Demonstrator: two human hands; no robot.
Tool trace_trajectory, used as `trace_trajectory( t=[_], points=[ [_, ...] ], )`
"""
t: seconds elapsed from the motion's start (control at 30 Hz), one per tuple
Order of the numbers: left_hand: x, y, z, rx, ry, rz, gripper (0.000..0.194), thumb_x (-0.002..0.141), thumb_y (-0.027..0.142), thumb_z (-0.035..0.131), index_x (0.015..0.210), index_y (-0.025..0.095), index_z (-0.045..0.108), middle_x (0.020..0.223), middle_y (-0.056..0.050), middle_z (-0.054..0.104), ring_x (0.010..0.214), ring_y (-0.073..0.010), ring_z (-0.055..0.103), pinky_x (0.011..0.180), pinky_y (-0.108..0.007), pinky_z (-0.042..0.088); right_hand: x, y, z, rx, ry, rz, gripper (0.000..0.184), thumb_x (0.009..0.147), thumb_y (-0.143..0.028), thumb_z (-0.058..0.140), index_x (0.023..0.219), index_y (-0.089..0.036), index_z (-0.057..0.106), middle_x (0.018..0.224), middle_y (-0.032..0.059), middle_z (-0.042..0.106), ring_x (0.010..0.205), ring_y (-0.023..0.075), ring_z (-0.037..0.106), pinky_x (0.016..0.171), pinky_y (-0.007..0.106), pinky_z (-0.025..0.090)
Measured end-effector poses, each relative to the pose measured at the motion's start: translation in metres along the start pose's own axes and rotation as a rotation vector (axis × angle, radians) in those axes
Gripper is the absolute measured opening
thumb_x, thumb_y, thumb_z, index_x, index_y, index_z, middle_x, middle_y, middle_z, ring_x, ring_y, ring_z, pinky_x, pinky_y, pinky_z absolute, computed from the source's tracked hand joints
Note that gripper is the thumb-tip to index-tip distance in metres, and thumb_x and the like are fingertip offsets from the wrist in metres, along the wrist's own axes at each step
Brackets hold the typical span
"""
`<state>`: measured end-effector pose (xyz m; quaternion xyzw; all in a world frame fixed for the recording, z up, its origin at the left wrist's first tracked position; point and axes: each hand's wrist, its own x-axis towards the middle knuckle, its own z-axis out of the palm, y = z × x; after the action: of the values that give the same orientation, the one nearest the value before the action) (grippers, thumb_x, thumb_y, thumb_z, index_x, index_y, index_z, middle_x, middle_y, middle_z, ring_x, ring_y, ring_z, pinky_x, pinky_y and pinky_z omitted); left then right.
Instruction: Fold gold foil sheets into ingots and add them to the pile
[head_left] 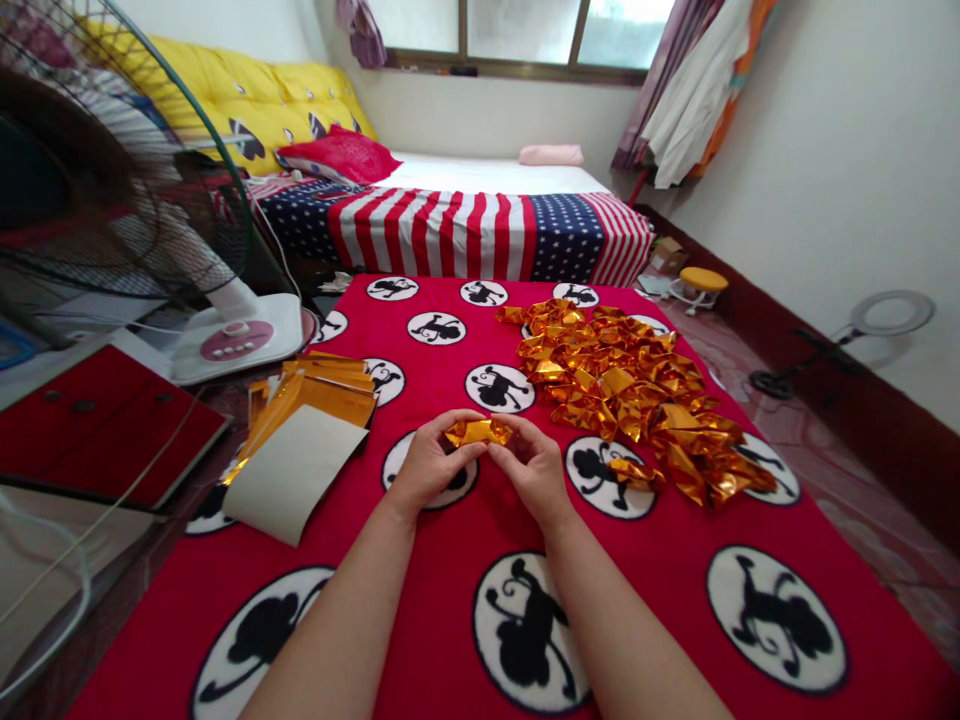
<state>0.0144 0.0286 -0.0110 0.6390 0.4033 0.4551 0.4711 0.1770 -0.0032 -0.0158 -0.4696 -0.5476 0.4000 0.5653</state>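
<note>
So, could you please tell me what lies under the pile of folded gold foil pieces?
The pile of folded gold foil pieces rests on the red blanket printed with monkey circles; the circles beneath it are mostly covered.

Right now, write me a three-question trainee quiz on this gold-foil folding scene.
1. True or false: both the left hand and the right hand grip the folded gold piece.
2. On which side of the hands does the pile of folded gold pieces lie: A left, B right?
3. Fill in: the stack of flat foil sheets lies on the ____ blanket.

Key: 1 true; 2 B; 3 red.
</note>
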Motion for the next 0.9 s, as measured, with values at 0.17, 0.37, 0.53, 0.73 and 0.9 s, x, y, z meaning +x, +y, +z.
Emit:
trace_trajectory(
  t=[0.17,0.37,0.53,0.73,0.9],
  points=[
    [-0.001,0.003,0.0,-0.018,0.0,-0.004,0.045,0.077,0.034,0.073,0.118,0.019,0.064,0.114,-0.007,0.07,0.1,-0.0218,0.068,0.087,-0.032,0.054,-0.001,-0.001,-0.001,0.008,-0.005,-0.023,0.035,0.081,-0.032,0.07,0.114,-0.023,0.067,0.096,0.0039,0.071,0.071,0.0152,0.061,0.065,0.027,0.05],
    [0.0,0.001,0.0,-0.047,0.021,0.006,0.051,0.075,0.033,0.076,0.122,0.019,0.061,0.116,-0.008,0.07,0.103,-0.0221,0.067,0.091,-0.033,0.053,-0.001,0.002,-0.001,-0.01,0.013,-0.013,0.036,0.081,-0.034,0.071,0.115,-0.024,0.068,0.09,0.0028,0.07,0.063,0.0132,0.056,0.059,0.025,0.047],
    [0.0,-0.001,-0.001,-0.032,0.031,-0.01,0.044,0.075,0.035,0.076,0.114,0.018,0.066,0.11,-0.009,0.072,0.097,-0.0227,0.069,0.087,-0.032,0.055,0.0,0.002,-0.001,-0.002,0.035,-0.01,0.037,0.079,-0.032,0.071,0.115,-0.023,0.068,0.091,0.0021,0.07,0.06,0.0113,0.054,0.057,0.024,0.045],
    [0.002,-0.001,-0.004,-0.028,0.09,0.059,0.057,0.075,0.033,0.077,0.127,0.02,0.059,0.122,-0.01,0.067,0.109,-0.0221,0.065,0.09,-0.031,0.053,0.003,-0.004,0.0,0.048,0.113,0.052,0.036,0.08,-0.038,0.069,0.112,-0.021,0.068,0.078,0.0008,0.068,0.054,0.0109,0.053,0.05,0.023,0.042],
    [0.003,0.001,-0.006,0.015,0.164,0.094,0.045,0.077,0.035,0.075,0.118,0.021,0.064,0.117,-0.008,0.067,0.094,-0.0166,0.066,0.077,-0.025,0.054,0.004,-0.009,-0.001,0.069,0.114,0.114,0.031,0.081,-0.046,0.067,0.094,-0.018,0.071,0.06,-0.0022,0.06,0.045,0.0095,0.046,0.043,0.022,0.035]
  ],
)
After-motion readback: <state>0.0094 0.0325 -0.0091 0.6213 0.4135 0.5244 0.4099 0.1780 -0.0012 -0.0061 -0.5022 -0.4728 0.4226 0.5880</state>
